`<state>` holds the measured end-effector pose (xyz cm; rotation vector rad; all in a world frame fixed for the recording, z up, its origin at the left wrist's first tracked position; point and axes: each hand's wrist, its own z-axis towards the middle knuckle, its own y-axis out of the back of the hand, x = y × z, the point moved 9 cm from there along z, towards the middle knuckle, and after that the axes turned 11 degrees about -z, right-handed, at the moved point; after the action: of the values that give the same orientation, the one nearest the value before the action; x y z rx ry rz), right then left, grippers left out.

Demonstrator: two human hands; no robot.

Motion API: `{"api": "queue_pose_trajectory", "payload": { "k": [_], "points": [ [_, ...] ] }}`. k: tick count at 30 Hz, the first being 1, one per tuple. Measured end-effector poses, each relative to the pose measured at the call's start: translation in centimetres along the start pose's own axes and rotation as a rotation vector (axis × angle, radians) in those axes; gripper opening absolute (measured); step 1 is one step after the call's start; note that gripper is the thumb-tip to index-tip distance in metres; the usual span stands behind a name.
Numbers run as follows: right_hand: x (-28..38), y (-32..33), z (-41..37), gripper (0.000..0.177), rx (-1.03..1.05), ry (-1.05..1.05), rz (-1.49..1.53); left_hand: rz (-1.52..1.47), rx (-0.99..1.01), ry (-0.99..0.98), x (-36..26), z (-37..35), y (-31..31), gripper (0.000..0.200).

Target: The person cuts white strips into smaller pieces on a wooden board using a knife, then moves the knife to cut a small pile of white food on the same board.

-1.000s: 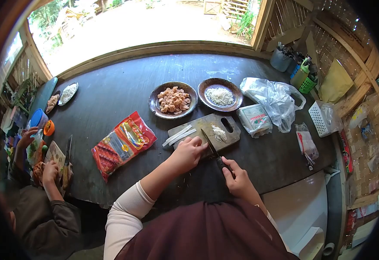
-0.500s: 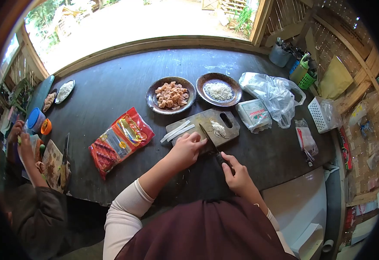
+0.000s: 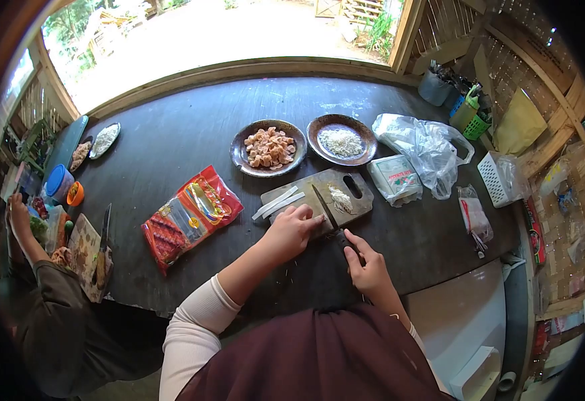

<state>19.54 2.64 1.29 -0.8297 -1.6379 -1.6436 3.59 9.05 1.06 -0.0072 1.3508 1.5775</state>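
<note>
A worn grey cutting board point(image 3: 319, 182) lies in front of me. My right hand point(image 3: 367, 259) is closed around the dark handle of a kitchen knife point(image 3: 325, 206), its blade over the board and pointing away from me. Close to the blade's left side, my left hand point(image 3: 296, 229) has its fingers curled down on the board; what they press on is hidden. Long white strips point(image 3: 279, 202) lie at the board's left end. Right of the blade is a small pile of thin white shreds point(image 3: 340, 200).
Beyond the board stand a plate of brown chopped pieces point(image 3: 269, 148) and a plate of white shreds point(image 3: 342, 145). A red food packet point(image 3: 192, 217) lies left; a wrapped white pack point(image 3: 395, 178) and plastic bag point(image 3: 432, 160) lie right. A co-worker's hand point(image 3: 20, 217) is far left.
The view has shifted slightly. My knife has moved only a little against the board, and my left hand stays beside it. The co-worker's arm has lowered, and only one of their hands shows clearly.
</note>
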Motion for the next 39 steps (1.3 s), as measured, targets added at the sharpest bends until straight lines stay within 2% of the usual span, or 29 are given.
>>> {"api": "queue_pose_trajectory", "payload": {
  "k": [3, 6, 9, 12, 14, 17, 20, 39],
  "points": [
    [-0.5, -0.1, 0.1, 0.037, 0.004, -0.013, -0.036, -0.031, -0.014, -0.007, 0.1, 0.1, -0.2, 0.044],
    [-0.4, -0.2, 0.3, 0.037, -0.046, 0.092, -0.045, -0.017, 0.001, 0.013, 0.2, 0.0, -0.3, 0.041],
    [-0.4, -0.1, 0.3, 0.037, -0.049, 0.094, -0.032, -0.039, -0.008, 0.058, -0.1, 0.1, -0.2, 0.049],
    [-0.3, 0.0, 0.2, 0.037, 0.0, 0.01, 0.004, -0.023, -0.008, 0.101, -0.4, 0.2, -0.1, 0.056],
    [-0.3, 0.0, 0.2, 0.037, 0.004, 0.005, -0.005, 0.012, 0.052, 0.13, -0.5, 0.2, -0.2, 0.063],
    [-0.4, -0.3, 0.2, 0.037, -0.038, 0.097, 0.003, 0.044, 0.044, 0.092, -0.6, 0.2, -0.2, 0.063],
    [-0.2, -0.3, -0.1, 0.036, -0.002, 0.01, -0.019, 0.036, 0.056, 0.087, -0.4, 0.1, -0.4, 0.063],
    [0.5, -0.3, -0.4, 0.036, -0.014, 0.025, -0.016, 0.052, 0.065, 0.078, -0.5, 0.3, -0.3, 0.064]
  ]
}}
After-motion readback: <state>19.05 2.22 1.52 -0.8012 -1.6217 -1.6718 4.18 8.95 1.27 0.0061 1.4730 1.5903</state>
